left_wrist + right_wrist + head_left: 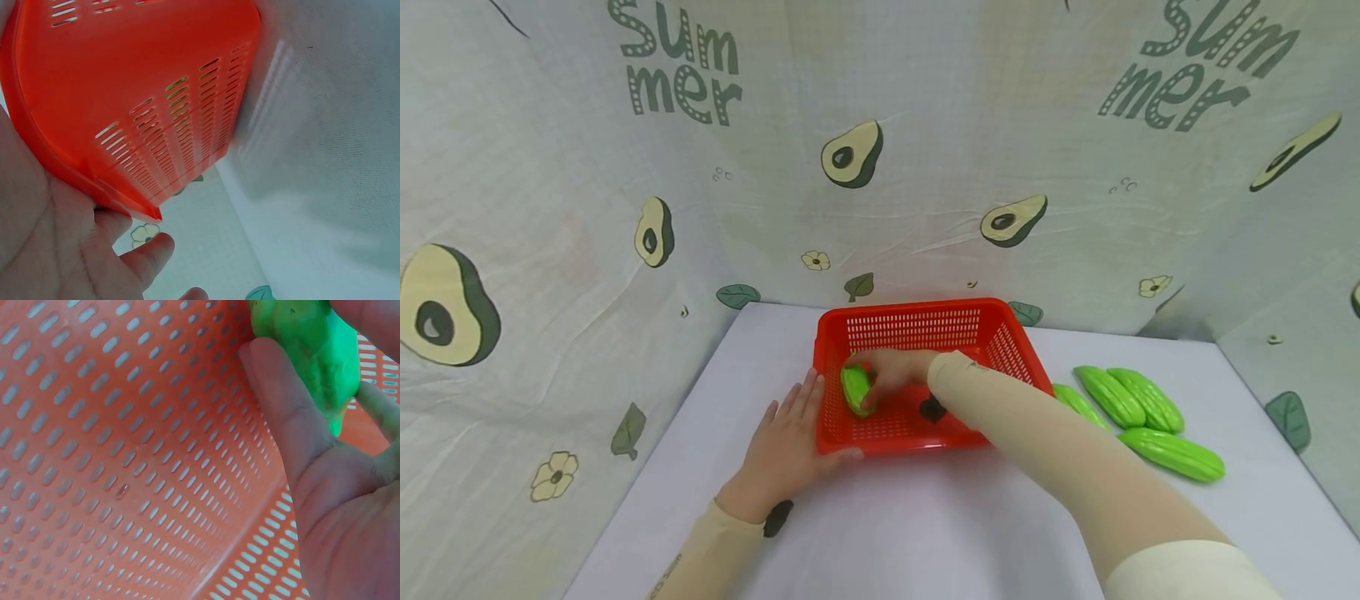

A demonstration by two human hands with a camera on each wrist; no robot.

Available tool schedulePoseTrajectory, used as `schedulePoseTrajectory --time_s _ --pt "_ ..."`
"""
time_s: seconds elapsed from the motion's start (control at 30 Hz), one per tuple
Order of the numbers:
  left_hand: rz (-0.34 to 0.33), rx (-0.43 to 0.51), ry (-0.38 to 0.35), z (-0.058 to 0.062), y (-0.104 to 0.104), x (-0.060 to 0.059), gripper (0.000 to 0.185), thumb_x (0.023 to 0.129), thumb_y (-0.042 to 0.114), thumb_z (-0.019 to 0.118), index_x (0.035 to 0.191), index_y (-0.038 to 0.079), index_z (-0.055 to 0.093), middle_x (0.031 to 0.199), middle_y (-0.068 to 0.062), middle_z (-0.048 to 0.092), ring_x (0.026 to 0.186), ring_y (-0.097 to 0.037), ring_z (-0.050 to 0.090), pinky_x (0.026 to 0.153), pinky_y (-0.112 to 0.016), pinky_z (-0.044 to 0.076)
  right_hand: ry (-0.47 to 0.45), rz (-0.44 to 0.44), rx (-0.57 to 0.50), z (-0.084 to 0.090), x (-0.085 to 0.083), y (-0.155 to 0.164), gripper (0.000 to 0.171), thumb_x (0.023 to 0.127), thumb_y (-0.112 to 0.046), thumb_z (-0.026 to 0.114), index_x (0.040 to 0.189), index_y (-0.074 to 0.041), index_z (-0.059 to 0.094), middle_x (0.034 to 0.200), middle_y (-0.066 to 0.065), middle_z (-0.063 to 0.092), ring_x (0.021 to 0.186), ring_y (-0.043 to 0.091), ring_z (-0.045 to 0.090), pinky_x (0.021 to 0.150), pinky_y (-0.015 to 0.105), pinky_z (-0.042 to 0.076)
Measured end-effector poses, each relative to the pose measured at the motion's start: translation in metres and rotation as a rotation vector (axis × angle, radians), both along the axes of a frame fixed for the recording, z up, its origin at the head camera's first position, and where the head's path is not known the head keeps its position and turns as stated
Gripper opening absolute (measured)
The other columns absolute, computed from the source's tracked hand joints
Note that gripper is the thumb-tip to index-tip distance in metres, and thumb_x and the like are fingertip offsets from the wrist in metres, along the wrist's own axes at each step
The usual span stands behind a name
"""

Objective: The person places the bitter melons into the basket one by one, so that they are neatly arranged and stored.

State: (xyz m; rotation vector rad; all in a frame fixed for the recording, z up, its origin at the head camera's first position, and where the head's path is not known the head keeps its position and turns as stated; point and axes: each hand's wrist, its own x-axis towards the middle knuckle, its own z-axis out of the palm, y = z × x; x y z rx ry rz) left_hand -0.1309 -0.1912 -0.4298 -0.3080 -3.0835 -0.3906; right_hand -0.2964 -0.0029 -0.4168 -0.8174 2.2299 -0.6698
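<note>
Centrally, a smooth white counter (925, 517) meets avocado-print cloth walls (550, 208); the right hand (891, 371) grips a ridged green gourd (855, 388) inside the perforated red basket (925, 321), while the left hand (786, 446) lies flat against it.

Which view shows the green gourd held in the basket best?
Right wrist: the green gourd fills the frame, pinched by the right hand. Head view shows it small; left wrist shows only the red basket.
</note>
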Motion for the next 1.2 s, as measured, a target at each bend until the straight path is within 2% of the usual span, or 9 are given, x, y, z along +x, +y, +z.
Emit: schedulePoseTrajectory --time_s 0.33,0.63,0.77,0.87,0.97,1.1,1.2 --pt "0.0 0.004 0.009 -0.001 0.0 0.001 0.122 0.075 0.086 0.052 0.16 0.006 0.015 0.165 -0.012 0.014 0.147 -0.039 0.022 0.112 -0.064 0.022 0.023 0.005 0.002 0.0 0.003 0.001 0.078 0.081 -0.024 0.085 0.149 -0.025 0.045 0.124 -0.002 0.055 0.115 0.019 0.049 0.09 0.033 0.052" --pt "-0.006 -0.003 0.004 0.0 0.001 0.001 0.122 0.076 0.085 0.052 0.16 0.005 0.015 0.165 -0.012 0.013 0.147 -0.039 0.022 0.112 -0.064 0.022 0.053 0.088 0.008 0.011 0.002 0.007 0.079 0.084 -0.022 0.082 0.153 -0.021 0.042 0.136 0.002 0.053 0.122 0.021 0.05 0.099 0.042 0.048" --pt "-0.01 -0.001 -0.002 0.001 0.002 0.0 0.121 0.076 0.086 0.052 0.159 0.005 0.015 0.165 -0.013 0.014 0.147 -0.039 0.022 0.112 -0.064 0.023 0.071 0.103 0.031 0.036 0.002 0.026 0.079 0.085 -0.023 0.081 0.153 -0.024 0.04 0.144 0.005 0.051 0.128 0.024 0.049 0.096 0.042 0.051" --pt "-0.009 0.008 -0.003 0.002 0.002 -0.001 0.121 0.076 0.086 0.052 0.159 0.005 0.016 0.165 -0.014 0.016 0.147 -0.04 0.022 0.112 -0.065 0.023 0.076 0.059 0.02 0.067 0.001 0.052 0.082 0.087 -0.023 0.08 0.156 -0.027 0.036 0.146 0.007 0.05 0.131 0.025 0.047 0.094 0.04 0.052" --pt "-0.006 0.011 0.006 0.003 0.001 0.0 0.121 0.076 0.086 0.051 0.159 0.004 0.018 0.164 -0.015 0.017 0.146 -0.041 0.023 0.111 -0.065 0.023 0.078 -0.001 -0.033 0.097 0.003 0.086 0.085 0.087 -0.019 0.079 0.157 -0.027 0.032 0.145 0.009 0.05 0.123 0.024 0.055 0.092 0.039 0.053" --pt "-0.013 0.011 0.018 0.004 0.001 0.002 0.121 0.077 0.086 0.049 0.158 0.002 0.019 0.164 -0.016 0.017 0.145 -0.042 0.024 0.11 -0.066 0.024 0.066 -0.074 -0.111 0.124 0.017 0.14 0.085 0.088 -0.011 0.077 0.157 -0.025 0.031 0.147 0.014 0.045 0.11 0.027 0.064 0.086 0.04 0.056" --pt "-0.026 0.025 0.023 0.003 0.002 0.003 0.12 0.078 0.083 0.053 0.158 0.001 0.019 0.164 -0.016 0.017 0.145 -0.042 0.024 0.111 -0.066 0.024 0.054 -0.137 -0.147 0.13 0.035 0.187 0.084 0.088 -0.009 0.076 0.157 -0.024 0.032 0.148 0.016 0.043 0.114 0.033 0.062 0.083 0.04 0.058"
